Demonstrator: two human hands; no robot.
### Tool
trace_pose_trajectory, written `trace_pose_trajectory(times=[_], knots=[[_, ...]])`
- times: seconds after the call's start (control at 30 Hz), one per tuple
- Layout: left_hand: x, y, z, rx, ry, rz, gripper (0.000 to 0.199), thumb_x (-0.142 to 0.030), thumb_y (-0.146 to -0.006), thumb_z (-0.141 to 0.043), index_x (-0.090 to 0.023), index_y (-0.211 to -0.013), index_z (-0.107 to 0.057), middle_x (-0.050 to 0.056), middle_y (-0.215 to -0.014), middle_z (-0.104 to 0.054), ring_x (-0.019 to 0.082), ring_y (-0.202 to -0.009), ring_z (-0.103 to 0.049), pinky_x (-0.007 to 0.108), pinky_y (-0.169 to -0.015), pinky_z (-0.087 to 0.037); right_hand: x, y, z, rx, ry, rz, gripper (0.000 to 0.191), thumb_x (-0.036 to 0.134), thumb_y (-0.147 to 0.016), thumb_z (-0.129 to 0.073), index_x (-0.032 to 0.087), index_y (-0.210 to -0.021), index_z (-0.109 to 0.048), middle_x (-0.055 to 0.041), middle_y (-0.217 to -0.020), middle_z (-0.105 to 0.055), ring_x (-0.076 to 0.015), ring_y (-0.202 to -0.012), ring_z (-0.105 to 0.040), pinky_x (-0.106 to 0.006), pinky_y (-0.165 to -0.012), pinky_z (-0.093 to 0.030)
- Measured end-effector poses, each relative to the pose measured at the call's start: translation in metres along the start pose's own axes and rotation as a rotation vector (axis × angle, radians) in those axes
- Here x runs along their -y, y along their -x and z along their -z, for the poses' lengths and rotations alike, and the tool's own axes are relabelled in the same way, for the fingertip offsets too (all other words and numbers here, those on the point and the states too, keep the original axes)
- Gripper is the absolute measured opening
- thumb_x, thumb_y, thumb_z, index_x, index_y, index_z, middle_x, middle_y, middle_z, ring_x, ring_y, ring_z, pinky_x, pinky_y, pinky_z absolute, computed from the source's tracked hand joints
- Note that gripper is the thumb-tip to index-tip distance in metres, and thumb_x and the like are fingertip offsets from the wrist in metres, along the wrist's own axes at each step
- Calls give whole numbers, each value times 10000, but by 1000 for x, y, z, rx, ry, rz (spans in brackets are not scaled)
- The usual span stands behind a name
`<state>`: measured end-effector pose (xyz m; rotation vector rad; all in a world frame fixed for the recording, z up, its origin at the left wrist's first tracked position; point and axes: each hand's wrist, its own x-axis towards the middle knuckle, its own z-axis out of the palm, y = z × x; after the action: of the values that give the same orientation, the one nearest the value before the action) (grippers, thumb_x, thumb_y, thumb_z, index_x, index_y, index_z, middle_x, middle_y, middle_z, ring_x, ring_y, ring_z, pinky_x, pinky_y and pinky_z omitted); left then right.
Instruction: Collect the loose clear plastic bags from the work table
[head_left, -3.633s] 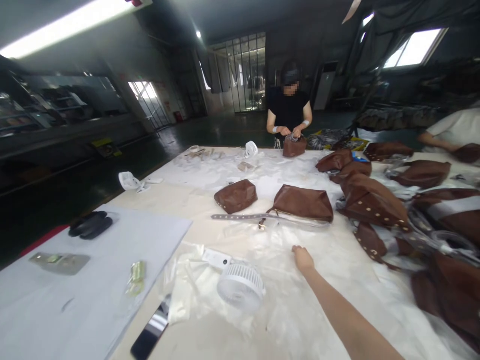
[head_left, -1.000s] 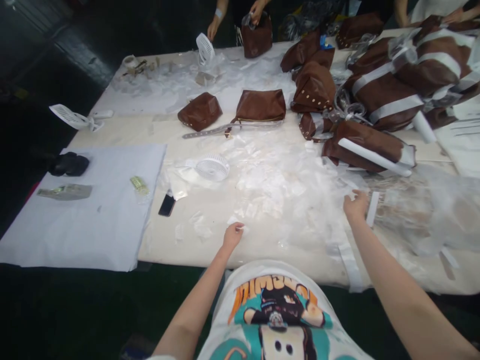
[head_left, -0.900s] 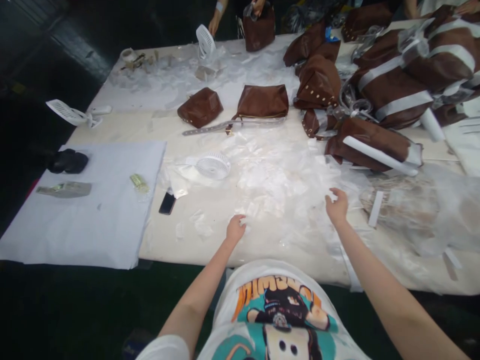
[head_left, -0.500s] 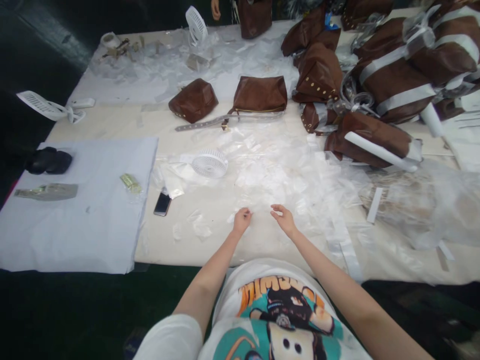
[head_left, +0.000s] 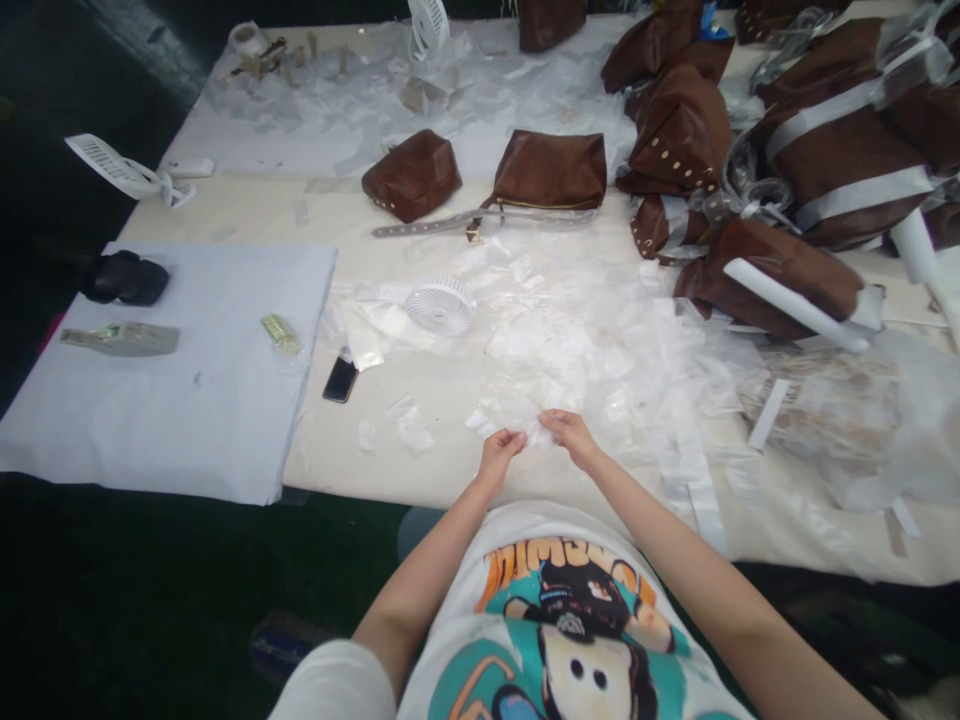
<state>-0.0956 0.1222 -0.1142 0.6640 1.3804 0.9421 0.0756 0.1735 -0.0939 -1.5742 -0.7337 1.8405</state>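
Close together above the table's near part, both of my hands have their fingers pinched. My left hand and my right hand grip a thin, clear plastic piece, which stretches over the small gap between them. Its exact kind is hard to make out against the pale layer behind. Just beyond my fingers spreads a loose heap of thin clear plastic pieces. A white fan lies on its back past my left hand.
Brown bags stand along the far side, with more piled at right, some banded in white. A phone lies left of my hands. A bundle in clear plastic rests at right. A white padded sheet covers the left end.
My hands have come closer together, and their fingers have closed on the clear plastic piece. The view has shifted, moving the table's contents rightward in the picture.
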Motion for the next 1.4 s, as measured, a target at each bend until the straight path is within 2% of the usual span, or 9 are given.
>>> trace_pose_trajectory(times=[0.2, 0.33, 0.47, 0.57, 0.73, 0.93, 1.17, 1.3, 1.4], knots=[[-1, 5, 14, -62, -151, -131, 347, -525, -845, -644, -184, -900, -681, 54, -868, -722, 166, -807, -651, 315, -780, -526, 1, 16, 34, 208, 126, 184, 263, 366, -580, -864, 219, -752, -731, -60, -1061, -752, -271, -1045, -650, -403, -946, -467], [-9, 16, 11, 154, -297, -217, 253, -424, -824, -698, -207, -951, -723, 39, -906, -747, 175, -829, -657, 314, -798, -535, 3, 22, 36, 148, 150, 213, 546, 360, -575, -891, 310, -1077, -683, -56, -1430, -588, -298, -1243, -577, -450, -975, -464], [-12, 14, 1, 288, -400, -245, 212, -385, -819, -711, -221, -951, -739, 48, -993, -751, 189, -888, -675, 297, -780, -553, 1, 16, 26, 225, 167, 114, 538, 456, -555, -903, 218, -999, -714, -65, -951, -757, -237, -845, -672, -370, -784, -506], [-12, -13, 4, 122, -480, -232, 201, -365, -878, -642, -230, -1010, -710, 70, -1093, -718, 213, -1014, -656, 328, -855, -546, -2, 11, 27, 128, 119, 109, 466, 579, -582, -861, 181, -764, -702, -18, -648, -681, -173, -608, -583, -317, -636, -460], [-16, -80, 27, -326, -602, -153, 303, -238, -828, -685, -196, -1117, -602, 152, -1307, -549, 308, -1329, -430, 466, -1100, -384, 2, 16, 39, 34, 25, 153, 466, 584, -593, -871, 191, -774, -699, 11, -618, -645, -141, -582, -546, -283, -608, -430], [-26, -113, 41, -352, -534, -86, 197, -205, -763, -706, -208, -680, -528, 79, -884, -630, 277, -1102, -573, 433, -1007, -438, 9, 25, 47, -33, -50, 161, 475, 589, -573, -888, 199, -760, -692, 1, -639, -649, -155, -618, -568, -293, -635, -469], [-41, -57, 52, -225, -234, -153, 344, -531, -795, -641, -217, -866, -521, 34, -837, -690, 164, -772, -661, 314, -746, -534, 20, 18, 44, -147, -279, 103, 494, 550, -529, -920, 221, -774, -645, 42, -661, -608, -128, -594, -555, -267, -596, -518], [-44, -10, 45, -209, -172, -245, 344, -497, -791, -667, -227, -948, -523, 45, -980, -708, 130, -748, -652, 296, -759, -537, 27, 14, 29, 55, -285, 2, 423, 528, -619, -864, 218, -694, -586, 46, -579, -582, -92, -445, -414, -234, -417, -359], [-44, 12, 37, -184, -218, -303, 221, -389, -812, -668, -218, -915, -572, 68, -1079, -710, 134, -768, -642, 294, -754, -526, 30, 16, 11, 192, -294, -61, 403, 530, -635, -837, 230, -723, -582, 10, -743, -705, -63, -397, -299, -236, -376, -296]])
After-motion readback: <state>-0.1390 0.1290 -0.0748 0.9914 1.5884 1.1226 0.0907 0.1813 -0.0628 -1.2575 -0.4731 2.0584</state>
